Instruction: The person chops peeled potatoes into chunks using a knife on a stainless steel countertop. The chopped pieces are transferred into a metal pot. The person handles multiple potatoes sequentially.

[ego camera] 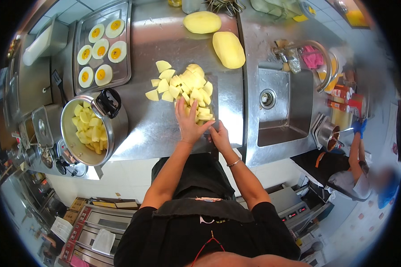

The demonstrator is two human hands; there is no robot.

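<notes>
Cut pieces of peeled potato [187, 81] lie heaped on the steel counter [147, 133] before me. My left hand [189, 123] rests on the near side of the heap with its fingers spread. Close beside it, my right hand [219, 134] is closed around the handle of what looks like a broad-bladed knife [214, 95]. Its grey blade lies along the heap's right side, partly hidden by the pieces. Two whole peeled potatoes [229, 50] lie farther back. To the left, a steel pressure-cooker pot [119, 133] without its lid holds more potato pieces [90, 125].
A metal tray [120, 75] of several fried eggs sits back left, near a black spatula [58, 83]. On the right are a sink [274, 128] and curved faucet [327, 63]. Beyond, a co-worker's blue-gloved hand [359, 128] is at a pot of sauce [330, 138].
</notes>
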